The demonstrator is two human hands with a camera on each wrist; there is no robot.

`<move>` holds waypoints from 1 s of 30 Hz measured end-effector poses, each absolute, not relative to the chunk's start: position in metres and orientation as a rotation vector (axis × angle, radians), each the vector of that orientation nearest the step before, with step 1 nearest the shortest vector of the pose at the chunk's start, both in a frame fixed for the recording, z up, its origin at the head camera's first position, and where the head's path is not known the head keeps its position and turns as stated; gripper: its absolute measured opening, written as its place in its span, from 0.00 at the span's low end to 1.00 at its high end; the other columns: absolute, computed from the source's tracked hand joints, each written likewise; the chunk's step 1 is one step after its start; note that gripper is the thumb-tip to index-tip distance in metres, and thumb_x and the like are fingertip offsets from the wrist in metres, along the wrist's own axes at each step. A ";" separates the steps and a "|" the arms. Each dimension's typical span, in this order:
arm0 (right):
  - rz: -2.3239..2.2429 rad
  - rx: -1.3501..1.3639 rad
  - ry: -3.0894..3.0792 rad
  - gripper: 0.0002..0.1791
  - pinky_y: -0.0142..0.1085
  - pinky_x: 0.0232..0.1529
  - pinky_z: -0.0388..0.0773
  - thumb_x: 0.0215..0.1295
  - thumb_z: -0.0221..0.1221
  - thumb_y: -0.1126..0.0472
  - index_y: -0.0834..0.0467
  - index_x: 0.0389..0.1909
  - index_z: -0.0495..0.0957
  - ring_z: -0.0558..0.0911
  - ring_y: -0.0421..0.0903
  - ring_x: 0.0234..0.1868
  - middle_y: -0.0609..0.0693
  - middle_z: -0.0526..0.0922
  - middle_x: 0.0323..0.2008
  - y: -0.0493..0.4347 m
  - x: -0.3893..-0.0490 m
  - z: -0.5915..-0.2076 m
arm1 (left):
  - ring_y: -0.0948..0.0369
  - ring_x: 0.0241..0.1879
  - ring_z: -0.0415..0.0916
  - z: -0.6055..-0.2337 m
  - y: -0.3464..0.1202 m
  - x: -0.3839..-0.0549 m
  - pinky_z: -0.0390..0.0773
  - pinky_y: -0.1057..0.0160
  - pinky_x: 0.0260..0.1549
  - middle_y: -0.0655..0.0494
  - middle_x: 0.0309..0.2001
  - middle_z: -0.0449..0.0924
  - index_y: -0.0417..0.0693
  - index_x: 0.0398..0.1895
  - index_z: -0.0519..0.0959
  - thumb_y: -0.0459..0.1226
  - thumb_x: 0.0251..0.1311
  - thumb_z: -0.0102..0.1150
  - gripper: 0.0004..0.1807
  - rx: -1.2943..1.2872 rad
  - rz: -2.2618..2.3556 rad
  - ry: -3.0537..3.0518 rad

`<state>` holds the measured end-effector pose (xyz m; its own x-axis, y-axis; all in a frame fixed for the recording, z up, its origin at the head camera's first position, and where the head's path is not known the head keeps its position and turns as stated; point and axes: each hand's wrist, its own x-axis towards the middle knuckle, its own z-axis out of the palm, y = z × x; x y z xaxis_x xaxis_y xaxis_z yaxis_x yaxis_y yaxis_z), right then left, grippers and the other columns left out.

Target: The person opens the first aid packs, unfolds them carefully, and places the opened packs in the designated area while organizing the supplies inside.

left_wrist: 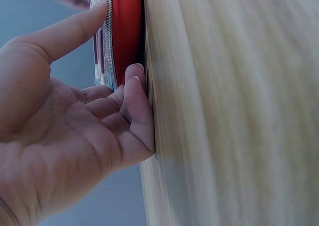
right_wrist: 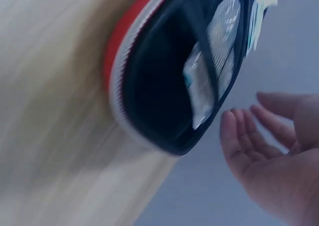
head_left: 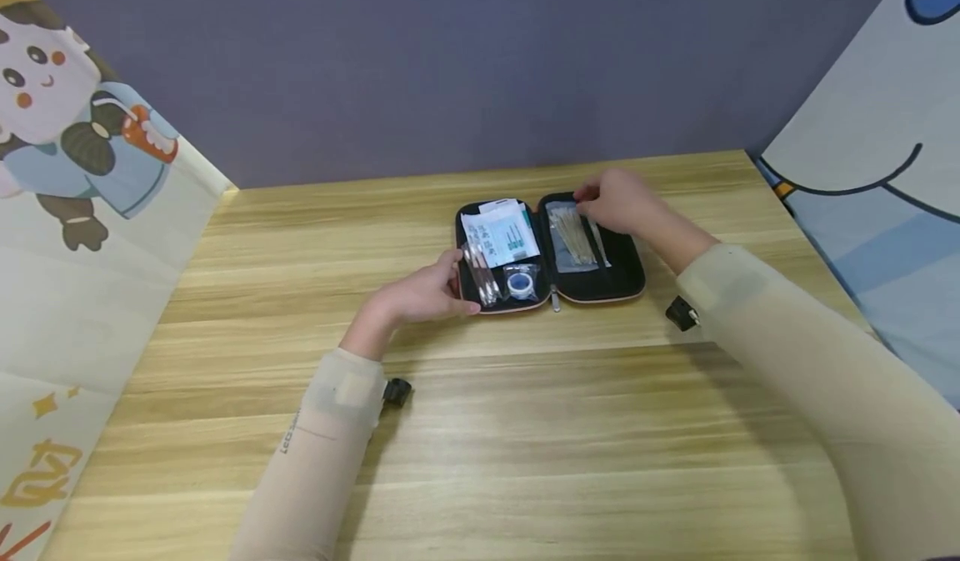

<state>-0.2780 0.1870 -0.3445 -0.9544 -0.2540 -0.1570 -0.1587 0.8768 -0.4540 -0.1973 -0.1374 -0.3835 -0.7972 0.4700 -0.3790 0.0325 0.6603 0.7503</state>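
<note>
A zippered first-aid case [head_left: 628,273], black inside and red outside, lies unfolded on the table. My left hand [head_left: 420,294] holds its left front corner, thumb on the zipped rim and fingers curled against the red side [left_wrist: 127,31]. White-and-blue packets [head_left: 501,234], wrapped cotton swabs [head_left: 482,276] and a bagged tape roll [head_left: 520,284] fill the left half. A clear bag of thin sticks [head_left: 572,236] sits under a black strap in the right half. Over that half's far edge hovers my right hand [head_left: 622,202]; its loosely bent fingers [right_wrist: 239,136] hold nothing visible in the right wrist view.
The wood-grain table [head_left: 525,444] ends at a dark grey-blue wall [head_left: 480,69] behind the case. Cartoon-printed panels [head_left: 90,169] stand at left and right. A black wrist camera [head_left: 397,392] sticks out below the left sleeve, another [head_left: 681,313] below the right.
</note>
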 end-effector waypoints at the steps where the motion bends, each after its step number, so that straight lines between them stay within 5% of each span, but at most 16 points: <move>1: -0.637 -0.378 2.851 0.22 0.54 0.61 0.81 0.78 0.58 0.59 0.66 0.65 0.80 0.84 0.61 0.58 0.66 0.84 0.60 0.180 -0.277 -0.344 | 0.48 0.61 0.80 -0.383 -0.138 -0.197 0.74 0.47 0.71 0.41 0.64 0.78 0.43 0.87 0.39 0.41 0.67 0.72 0.59 0.389 1.036 2.316; 6: -0.486 -0.699 2.833 0.25 0.57 0.67 0.79 0.74 0.65 0.58 0.63 0.68 0.79 0.80 0.61 0.66 0.65 0.81 0.67 0.152 -0.267 -0.348 | 0.48 0.59 0.81 -0.383 -0.138 -0.196 0.76 0.48 0.70 0.40 0.64 0.79 0.43 0.87 0.39 0.40 0.67 0.72 0.59 0.402 1.046 2.305; 11: -0.390 -0.835 2.725 0.33 0.59 0.79 0.66 0.74 0.67 0.55 0.59 0.75 0.72 0.66 0.62 0.80 0.61 0.67 0.79 0.140 -0.257 -0.356 | 0.48 0.58 0.82 -0.383 -0.138 -0.197 0.77 0.48 0.69 0.39 0.63 0.79 0.41 0.86 0.39 0.41 0.67 0.72 0.59 0.419 1.038 2.309; 18: -0.380 -0.901 2.658 0.36 0.62 0.80 0.64 0.74 0.67 0.55 0.57 0.79 0.68 0.63 0.63 0.82 0.58 0.62 0.83 0.140 -0.254 -0.365 | 0.48 0.58 0.82 -0.384 -0.139 -0.198 0.76 0.48 0.69 0.39 0.63 0.79 0.41 0.86 0.40 0.41 0.67 0.72 0.58 0.422 1.027 2.315; 30: -0.373 -0.945 2.696 0.31 0.60 0.79 0.66 0.76 0.64 0.55 0.60 0.76 0.72 0.69 0.62 0.79 0.59 0.69 0.79 0.141 -0.252 -0.370 | 0.48 0.58 0.82 -0.383 -0.140 -0.196 0.76 0.47 0.69 0.39 0.63 0.79 0.41 0.86 0.40 0.42 0.67 0.72 0.58 0.417 1.026 2.323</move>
